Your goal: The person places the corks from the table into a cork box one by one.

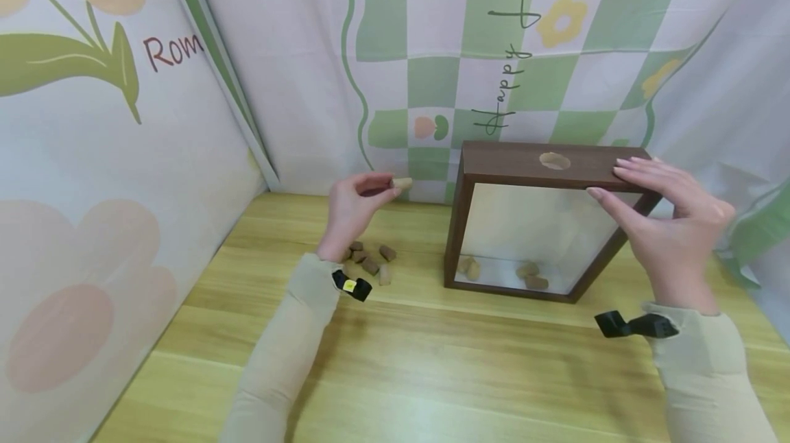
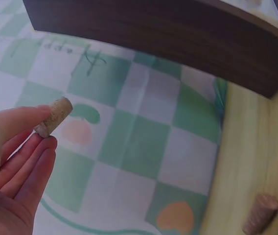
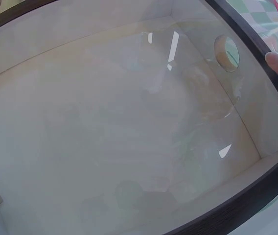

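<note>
Between thumb and fingers my left hand (image 1: 354,206) pinches a cork (image 1: 401,184), raised above the table left of the box. The same light tan cork (image 2: 55,117) shows close up in the left wrist view. A dark brown wooden frame box (image 1: 558,179) with a clear front stands upright, a round hole (image 1: 555,160) in its top. My right hand (image 1: 675,223) holds the box's top right corner, fingers on top and thumb at the front edge. Several corks (image 1: 527,270) lie inside on the box floor.
A loose pile of several corks (image 1: 370,266) lies on the wooden table (image 1: 432,367), below my left hand and left of the box. A checkered curtain (image 1: 432,79) hangs close behind the box. A printed panel (image 1: 123,175) borders the left side.
</note>
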`<move>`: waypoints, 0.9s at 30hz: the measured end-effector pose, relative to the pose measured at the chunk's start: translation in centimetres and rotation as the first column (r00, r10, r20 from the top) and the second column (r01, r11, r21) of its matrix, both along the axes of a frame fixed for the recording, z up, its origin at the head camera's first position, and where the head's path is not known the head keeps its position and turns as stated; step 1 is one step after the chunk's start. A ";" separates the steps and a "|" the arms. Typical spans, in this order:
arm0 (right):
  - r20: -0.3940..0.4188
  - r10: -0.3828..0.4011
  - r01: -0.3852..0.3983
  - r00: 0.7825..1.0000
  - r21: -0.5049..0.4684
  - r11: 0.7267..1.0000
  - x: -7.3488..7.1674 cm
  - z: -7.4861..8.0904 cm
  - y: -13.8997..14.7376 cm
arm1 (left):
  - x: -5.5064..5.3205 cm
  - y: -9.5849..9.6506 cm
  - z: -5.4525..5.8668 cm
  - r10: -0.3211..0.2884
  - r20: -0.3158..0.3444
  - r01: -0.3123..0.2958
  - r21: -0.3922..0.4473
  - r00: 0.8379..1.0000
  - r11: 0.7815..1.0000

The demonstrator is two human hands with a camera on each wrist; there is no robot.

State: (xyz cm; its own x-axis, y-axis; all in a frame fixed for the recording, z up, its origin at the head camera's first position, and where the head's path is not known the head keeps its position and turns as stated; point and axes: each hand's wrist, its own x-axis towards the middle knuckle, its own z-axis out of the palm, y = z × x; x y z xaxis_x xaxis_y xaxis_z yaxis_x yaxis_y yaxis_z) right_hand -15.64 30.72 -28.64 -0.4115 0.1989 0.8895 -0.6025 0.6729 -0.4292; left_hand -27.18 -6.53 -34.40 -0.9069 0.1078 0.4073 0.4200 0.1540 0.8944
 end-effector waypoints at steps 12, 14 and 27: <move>0.016 0.005 -0.005 1.000 -0.002 1.000 0.2 0.1 -0.2 | 1.3 2.2 4.2 -0.079 -0.123 0.089 0.078 0.989 0.993; 0.014 0.009 -0.008 1.000 -0.009 1.000 0.2 0.2 -0.2 | 1.5 2.8 5.1 -0.092 -0.131 0.104 0.089 0.987 0.991; 0.043 0.011 -0.010 0.999 -0.012 1.000 0.2 0.0 0.1 | 2.1 6.6 10.2 -0.164 -0.258 0.206 0.142 0.952 0.968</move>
